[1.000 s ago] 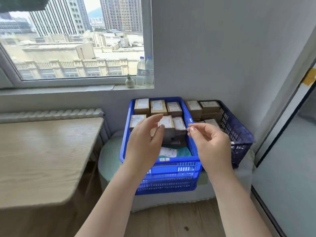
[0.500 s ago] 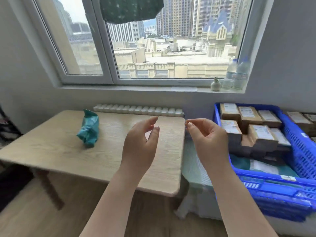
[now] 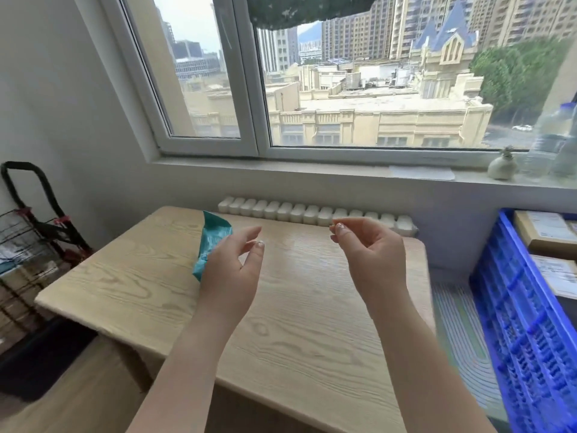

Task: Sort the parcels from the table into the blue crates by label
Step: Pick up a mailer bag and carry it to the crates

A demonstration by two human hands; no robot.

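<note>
We view the wooden table (image 3: 150, 289) from above, with the window (image 3: 312, 89) on the far side and a radiator (image 3: 312, 214) between the two. At the right edge stands a blue crate (image 3: 524, 339), and in it we see brown boxed parcels (image 3: 544, 232) with white labels uppermost. On the table only one parcel shows: a teal plastic mailer (image 3: 212, 242), crumpled and standing at the far left part of the tabletop, partly hidden by our left hand. From this we judge the sorting to be nearly done: the boxes lie in the crate, and the teal mailer is the one item left to carry over, as far as this view reaches. Its label is not legible here, so we cannot say which crate it belongs in.

Our left hand (image 3: 232, 273) hangs above the table just in front of the mailer, fingers loosely curved and apart, gripping nothing; whether it touches the mailer we cannot tell. Our right hand (image 3: 373, 257) hovers over the middle of the table, well apart from the mailer, its fingers (image 3: 340, 229) gently bent, likewise holding nothing.
</note>
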